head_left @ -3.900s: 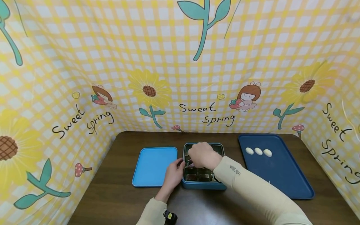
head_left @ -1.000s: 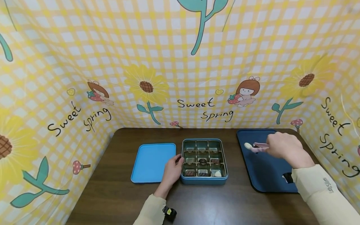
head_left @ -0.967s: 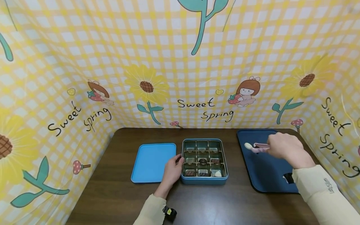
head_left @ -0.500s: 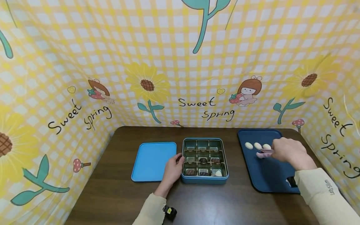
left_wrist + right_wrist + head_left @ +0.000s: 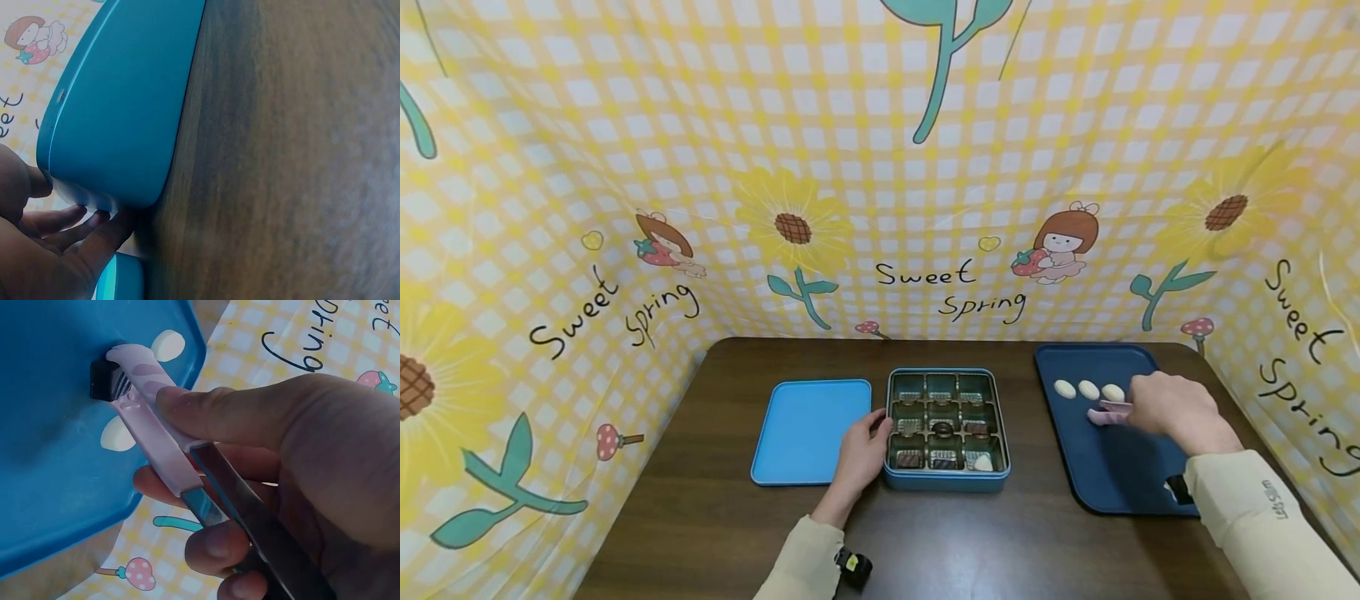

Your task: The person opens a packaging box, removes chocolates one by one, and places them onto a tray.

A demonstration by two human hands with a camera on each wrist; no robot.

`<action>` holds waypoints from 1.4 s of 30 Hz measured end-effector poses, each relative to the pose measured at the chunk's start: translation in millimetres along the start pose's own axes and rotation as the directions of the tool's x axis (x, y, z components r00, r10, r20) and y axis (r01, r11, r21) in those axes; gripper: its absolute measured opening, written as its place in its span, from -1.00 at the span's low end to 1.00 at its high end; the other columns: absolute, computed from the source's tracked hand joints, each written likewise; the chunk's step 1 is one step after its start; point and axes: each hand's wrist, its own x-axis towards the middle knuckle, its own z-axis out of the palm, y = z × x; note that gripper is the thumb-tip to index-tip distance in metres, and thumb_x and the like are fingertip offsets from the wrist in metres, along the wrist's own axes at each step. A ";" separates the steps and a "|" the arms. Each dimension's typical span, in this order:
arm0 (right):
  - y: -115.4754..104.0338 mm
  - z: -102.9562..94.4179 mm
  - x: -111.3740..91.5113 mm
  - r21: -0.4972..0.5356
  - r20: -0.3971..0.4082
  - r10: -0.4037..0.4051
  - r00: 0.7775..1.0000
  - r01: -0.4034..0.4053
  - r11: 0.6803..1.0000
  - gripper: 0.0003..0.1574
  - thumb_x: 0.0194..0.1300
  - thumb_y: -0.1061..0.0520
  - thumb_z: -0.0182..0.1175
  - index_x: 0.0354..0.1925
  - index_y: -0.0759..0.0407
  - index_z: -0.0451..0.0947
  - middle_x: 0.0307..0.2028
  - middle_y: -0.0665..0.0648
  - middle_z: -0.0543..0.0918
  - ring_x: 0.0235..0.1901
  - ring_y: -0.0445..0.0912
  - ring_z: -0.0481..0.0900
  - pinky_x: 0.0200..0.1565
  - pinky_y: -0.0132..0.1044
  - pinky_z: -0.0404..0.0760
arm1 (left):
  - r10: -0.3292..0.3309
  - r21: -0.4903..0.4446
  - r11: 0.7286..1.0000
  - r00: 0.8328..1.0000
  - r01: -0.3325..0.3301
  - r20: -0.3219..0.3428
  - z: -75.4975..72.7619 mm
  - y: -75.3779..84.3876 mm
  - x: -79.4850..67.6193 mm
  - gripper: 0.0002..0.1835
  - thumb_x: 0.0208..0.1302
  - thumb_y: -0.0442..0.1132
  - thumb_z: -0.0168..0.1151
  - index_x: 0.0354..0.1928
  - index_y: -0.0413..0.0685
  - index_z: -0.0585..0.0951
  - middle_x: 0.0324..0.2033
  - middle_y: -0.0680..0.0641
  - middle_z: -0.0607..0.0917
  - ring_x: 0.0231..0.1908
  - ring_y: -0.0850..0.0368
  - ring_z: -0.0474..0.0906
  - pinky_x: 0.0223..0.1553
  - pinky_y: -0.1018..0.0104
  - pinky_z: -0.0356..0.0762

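Observation:
My right hand (image 5: 1172, 408) grips a pair of tongs (image 5: 153, 419) with pink tips and metal arms over the blue tray (image 5: 1138, 479). In the right wrist view, a dark square chocolate (image 5: 103, 381) with pale stripes sits between the tong tips. Oval white candies (image 5: 1088, 389) lie in a row beside them. At the left, the fingers of my left hand (image 5: 861, 450) rest against the side of a blue tin (image 5: 946, 482), its thumb at the rim. The divided tin holds dark chocolates (image 5: 908, 459), a dark ring-shaped piece (image 5: 942, 428) and a white piece (image 5: 982, 462).
A light blue lid (image 5: 812, 433) lies left of the tin, behind my left forearm. All stand on a brown wooden table (image 5: 715, 533). A yellow checked cloth (image 5: 925, 217) hangs round the back and sides.
My right hand went from over the tin to the tray. In the last second the tongs shifted right and nearer, from the leftmost white candy to the dark chocolate. My left hand stays put.

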 end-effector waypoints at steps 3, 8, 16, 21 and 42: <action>-1.0 -1.7 0.9 0.002 0.013 0.014 1.000 -0.014 1.000 -0.65 0.32 -0.06 0.31 -0.28 0.22 0.63 -0.41 0.17 0.57 -0.44 0.07 0.50 -0.46 0.00 0.48 | 0.001 0.002 1.000 1.000 -0.001 -0.004 -0.5 0.3 0.5 -0.55 0.57 -0.16 0.08 0.34 -0.28 0.50 0.15 -0.26 0.63 0.09 -0.11 0.62 -0.03 0.02 0.62; -1.5 -4.7 0.3 0.007 0.030 0.033 0.999 -0.033 0.999 -0.59 0.31 -0.08 0.33 -0.21 0.27 0.64 -0.35 0.23 0.62 -0.41 0.09 0.54 -0.44 0.06 0.51 | 0.014 0.010 1.000 1.000 -0.014 -0.005 -0.2 -0.7 0.6 -0.55 0.56 -0.17 0.08 0.33 -0.29 0.51 0.14 -0.27 0.63 0.08 -0.12 0.62 -0.03 0.01 0.62; -8.5 -9.3 -5.4 0.026 -0.031 0.016 0.999 -0.015 1.000 -0.67 0.32 -0.04 0.29 -0.28 0.23 0.63 -0.44 0.15 0.55 -0.47 0.06 0.46 -0.48 -0.03 0.42 | 0.012 0.004 1.000 1.000 -0.012 -0.008 0.5 -2.5 1.0 -0.55 0.57 -0.18 0.08 0.33 -0.30 0.50 0.15 -0.27 0.63 0.10 -0.13 0.61 0.01 -0.01 0.61; -28.6 -15.5 -12.3 0.031 -0.087 -0.034 0.996 0.037 0.999 -0.66 0.30 -0.10 0.33 -0.29 0.16 0.67 -0.47 0.08 0.56 -0.49 0.01 0.47 -0.48 -0.03 0.43 | 0.022 0.018 1.000 1.000 -0.021 -0.008 0.0 -3.1 0.9 -0.56 0.56 -0.17 0.08 0.32 -0.30 0.51 0.14 -0.27 0.64 0.09 -0.12 0.61 0.01 -0.01 0.61; -154.1 -22.6 -0.4 -0.020 -0.174 -0.341 0.924 0.343 0.939 -0.74 0.28 -0.09 0.40 -0.15 0.01 0.78 -0.51 -0.09 0.64 -0.59 -0.17 0.47 -0.50 -0.22 0.46 | 0.030 0.013 0.999 1.000 -0.030 -0.002 -0.6 -3.9 -0.5 -0.55 0.57 -0.17 0.08 0.33 -0.30 0.50 0.14 -0.27 0.63 0.10 -0.13 0.61 0.01 -0.01 0.61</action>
